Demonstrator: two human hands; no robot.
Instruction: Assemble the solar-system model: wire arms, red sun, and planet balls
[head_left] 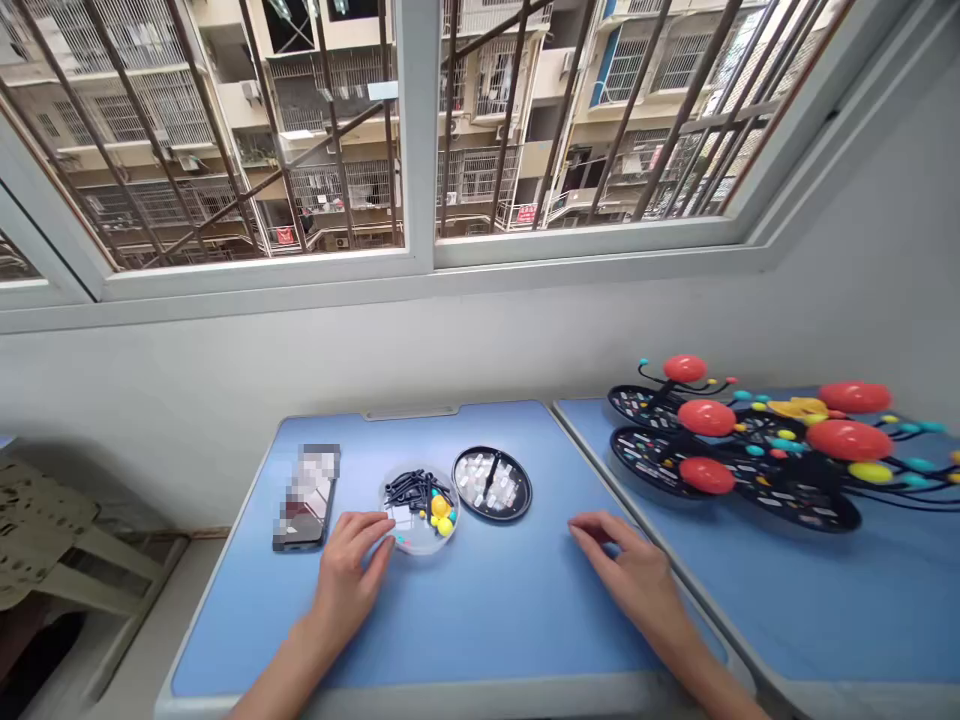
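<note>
My left hand (352, 560) lies at the left rim of a round clear container (421, 546), its thumb and index finger a little apart. Black stick-like plastic pieces (409, 488) fill the container's back part, beside yellow, orange and teal balls (443, 520). Just right of it lies a round black-rimmed tray (517, 510) holding small clear and white pieces, with a black bar across. My right hand (630, 570) rests on the blue table (480, 620), to the right of the tray. Its fingers are loosely curved, thumb tip near the index fingertip, and no object shows between them.
A phone (306, 500), partly pixelated, lies left of the container. Several round black bases with red balloon-like tops (706, 418) and coloured balls stand on the right-hand table (810, 600). A wall and barred window (420, 260) are behind; a beige stool (67, 550) stands left.
</note>
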